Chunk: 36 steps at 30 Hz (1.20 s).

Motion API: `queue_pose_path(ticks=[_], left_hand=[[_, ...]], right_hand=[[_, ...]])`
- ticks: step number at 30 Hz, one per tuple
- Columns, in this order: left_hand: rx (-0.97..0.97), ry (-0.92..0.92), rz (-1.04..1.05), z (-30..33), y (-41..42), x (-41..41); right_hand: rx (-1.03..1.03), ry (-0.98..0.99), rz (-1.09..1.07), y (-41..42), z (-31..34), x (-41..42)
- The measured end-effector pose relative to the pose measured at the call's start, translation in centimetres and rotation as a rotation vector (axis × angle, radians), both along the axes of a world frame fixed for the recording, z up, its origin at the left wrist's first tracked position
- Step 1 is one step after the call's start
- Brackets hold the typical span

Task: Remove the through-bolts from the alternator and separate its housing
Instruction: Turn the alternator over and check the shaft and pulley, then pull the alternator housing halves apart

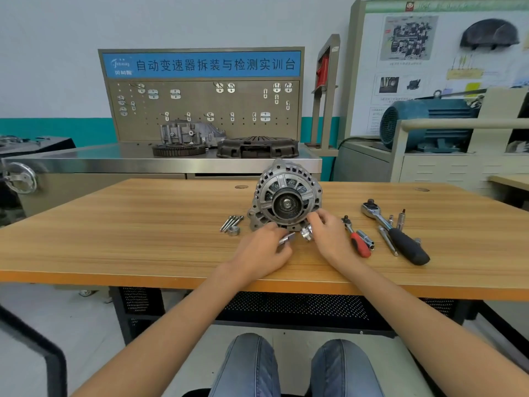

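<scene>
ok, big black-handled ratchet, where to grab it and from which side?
Grip the ratchet on its black handle, likely from above and the near right. The handle lies flat on the table, pointing toward the near edge with its near end free. A thin bar lies close on its left; small bits stand beside the shank.
</scene>
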<state>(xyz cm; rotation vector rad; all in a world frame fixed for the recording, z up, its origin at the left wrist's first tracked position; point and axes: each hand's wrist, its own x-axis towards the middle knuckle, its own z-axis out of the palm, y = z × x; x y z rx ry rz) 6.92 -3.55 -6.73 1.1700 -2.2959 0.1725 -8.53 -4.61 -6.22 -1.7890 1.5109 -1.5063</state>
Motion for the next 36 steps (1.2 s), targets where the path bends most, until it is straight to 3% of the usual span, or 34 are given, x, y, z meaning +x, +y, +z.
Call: queue_pose_path(ticks=[7, 10, 15, 20, 27, 36], left_hand=[[0.088, -0.039, 0.020, 0.7, -0.2, -4.1], [0.198, 0.103, 0.061, 0.9, -0.5, -5.9], [0.408, 0.313, 0.201, 1.1, -0.8, -9.4], [0.516, 0.413, 0.209, 1.6, -0.9, -11.4], [0.519, 0.387, 0.051, 1.1, 0.1, -12.8], [0.543, 0.373, -0.110, 0.6, 1.1, -13.2]], right_hand=[[-0.041, 0.338, -0.038, -0.6, 2.3, -3.7], [0.014, 0.476, -0.153, -1.6, 3.8, -5.5], [0.258, 0.535, -0.168, -2.8, 6.1, -8.5], [0.349, 0.615, -0.240, -3.7, 6.4, -10.0], [0.428, 0.692, -0.290, -3.9, 5.3, -10.2], [0.371, 0.696, -0.357, -4.4, 3.4, -10.5]])
